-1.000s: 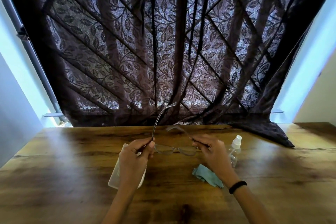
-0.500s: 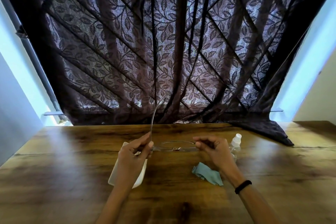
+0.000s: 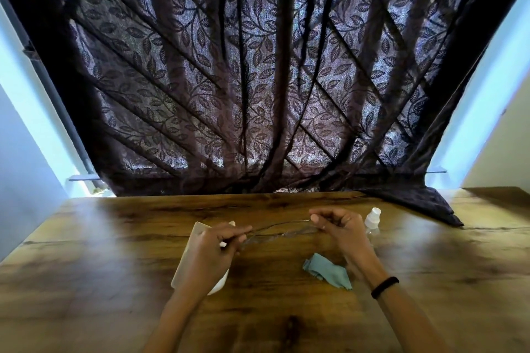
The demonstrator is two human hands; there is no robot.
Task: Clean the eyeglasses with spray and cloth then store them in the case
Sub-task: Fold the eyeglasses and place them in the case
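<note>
Thin-framed clear eyeglasses (image 3: 282,231) hang a little above the wooden table (image 3: 114,266), held at both ends. My left hand (image 3: 213,252) pinches the left end of the frame, and my right hand (image 3: 341,228) pinches the right end. Both temples look folded in along the frame. A pale translucent glasses case (image 3: 190,255) lies under my left hand, partly hidden by it. A crumpled teal cloth (image 3: 327,269) lies below my right hand. A small clear spray bottle (image 3: 372,218) with a white cap stands just right of my right hand.
A dark leaf-patterned curtain (image 3: 258,80) hangs behind the table's far edge, and its corner (image 3: 424,206) spreads onto the table at the back right. Pale walls stand on both sides.
The left temple, which stood upright a second ago, has been folded down flat along the frame. The right temple folded in too. Both hands kept their hold at the ends.
</note>
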